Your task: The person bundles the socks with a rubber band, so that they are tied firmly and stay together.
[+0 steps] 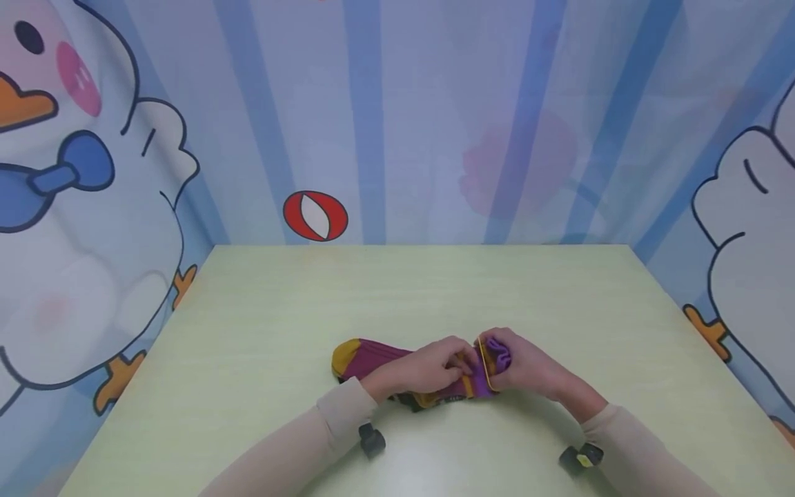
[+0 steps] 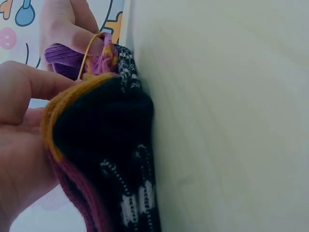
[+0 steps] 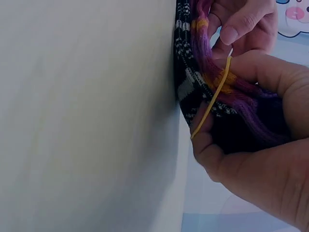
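A bundle of patterned knit socks (image 1: 379,353), maroon, mustard, purple and black-and-white, lies across the table. My right hand (image 1: 528,366) grips its purple cuff end (image 3: 246,113), thumb and fingers bent around the knit. A thin yellow rubber band (image 3: 212,99) is stretched over those right fingertips and passes around the cuffs. Over the middle of the bundle is my left hand (image 1: 428,366), its fingers loosely bent. In the left wrist view, one left finger reaches along the mustard edge (image 2: 72,99) of the socks toward the band. The dark underside (image 2: 104,121) faces that camera.
The pale table (image 1: 279,290) extends around the socks, its back edge against a blue striped cloth (image 1: 422,138) with cartoon birds. A small dark wrist camera (image 1: 373,440) hangs at the left cuff, another (image 1: 580,458) at the right.
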The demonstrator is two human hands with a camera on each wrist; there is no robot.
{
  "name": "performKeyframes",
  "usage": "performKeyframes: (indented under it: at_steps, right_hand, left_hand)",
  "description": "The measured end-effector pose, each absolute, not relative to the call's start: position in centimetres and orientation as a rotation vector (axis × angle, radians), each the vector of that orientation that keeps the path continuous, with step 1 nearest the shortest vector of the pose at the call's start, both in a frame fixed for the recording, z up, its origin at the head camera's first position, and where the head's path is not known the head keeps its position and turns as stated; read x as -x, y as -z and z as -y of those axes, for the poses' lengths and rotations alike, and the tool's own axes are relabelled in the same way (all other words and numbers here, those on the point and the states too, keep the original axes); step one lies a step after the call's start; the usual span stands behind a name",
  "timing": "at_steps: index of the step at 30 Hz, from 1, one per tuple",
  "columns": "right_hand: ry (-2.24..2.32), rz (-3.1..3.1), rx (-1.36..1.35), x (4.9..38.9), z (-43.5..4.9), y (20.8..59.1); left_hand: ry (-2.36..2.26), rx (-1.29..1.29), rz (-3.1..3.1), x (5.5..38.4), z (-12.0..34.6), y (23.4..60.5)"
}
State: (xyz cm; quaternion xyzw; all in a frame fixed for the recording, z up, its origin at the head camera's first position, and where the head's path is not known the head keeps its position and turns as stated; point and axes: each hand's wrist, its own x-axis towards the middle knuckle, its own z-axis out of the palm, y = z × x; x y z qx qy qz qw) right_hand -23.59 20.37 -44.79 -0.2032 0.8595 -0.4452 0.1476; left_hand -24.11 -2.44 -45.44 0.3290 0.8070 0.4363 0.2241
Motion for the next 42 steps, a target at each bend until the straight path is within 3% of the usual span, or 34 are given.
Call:
performKeyframes:
  at_steps: [23,35,42]
  right_hand:
    - [1.581,-2.248,0.358,23.2,-21.7,44.1]
    - [1.888,-1.843,0.481,23.1,-23.0,43.5]
    - [1.974,-1.806,0.394,23.0,-22.5,43.9]
  left_hand:
    - [-1.206,-0.867,-2.22,24.3,2.2,45.4]
    - [-1.159,-0.869,-2.324,24.6,1.1,44.8]
    - [-1.15,-0.662,-2.266,24.6,1.3,44.1]
